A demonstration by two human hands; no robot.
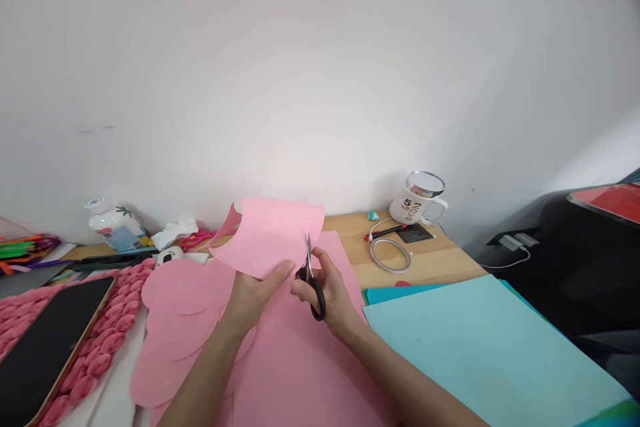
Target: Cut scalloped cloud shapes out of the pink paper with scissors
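My left hand (260, 297) grips the lower edge of a pink sheet of paper (273, 233), with the thumb on top and the other fingers hidden beneath it. The sheet is held up above the table, and its left part curls where a curved cut runs. My right hand (330, 287) is closed on black-handled scissors (317, 297), whose blades point up at the sheet's right edge. Beneath both hands lies a larger flat pink sheet (305, 360). Several cut pink paper shapes with rounded edges (175, 340) overlap to the left of my left forearm.
At the left are a phone (55, 340) on a braided pink mat (107, 333) and a white bottle (115, 223). Pink-handled scissors (200, 238) lie behind the cut shapes. Rightward are a white mug (417, 200), a coiled cable (390, 255) and light blue paper (480, 340). A wall rises behind.
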